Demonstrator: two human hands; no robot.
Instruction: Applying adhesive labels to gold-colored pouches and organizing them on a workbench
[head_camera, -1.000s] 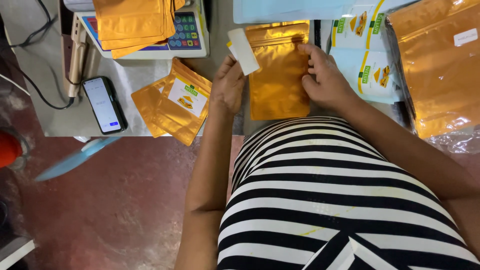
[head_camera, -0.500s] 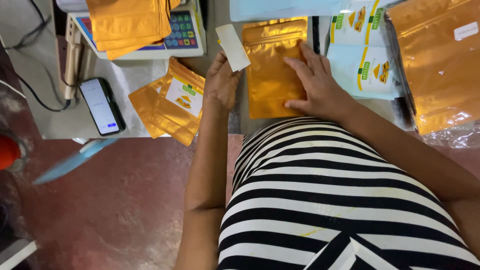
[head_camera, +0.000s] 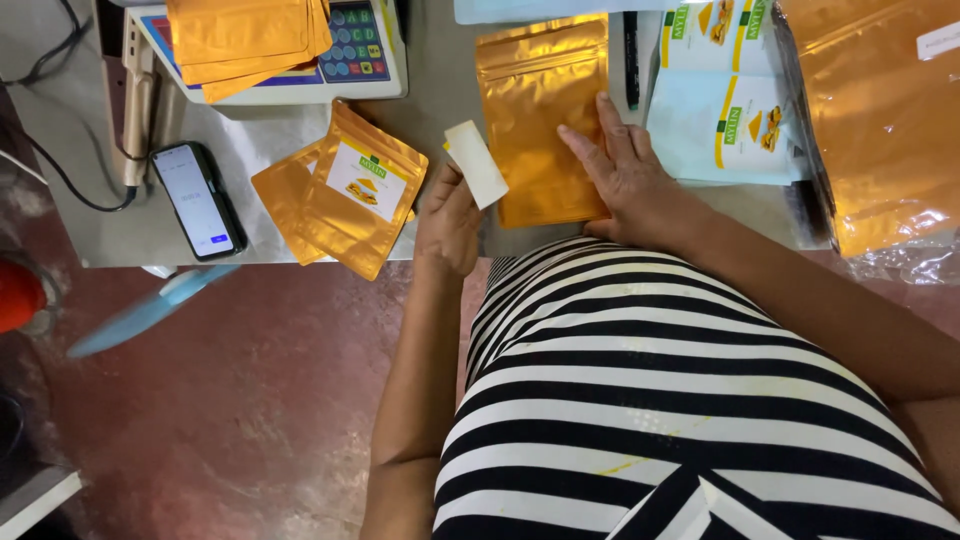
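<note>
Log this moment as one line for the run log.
left hand: holds white label | right hand: flat on gold pouch | pouch: lying on table | labelled pouches: stacked left

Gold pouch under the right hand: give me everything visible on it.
The gold pouch is a flat, shiny, foil-looking bag with a zip-seal ridge running across near its far end. It bears no label on the side facing up. It lies flat on the grey table, long side pointing away from the person. The right hand presses palm-down on its near right part, fingers spread. The left hand holds a white label at its left edge.
</note>
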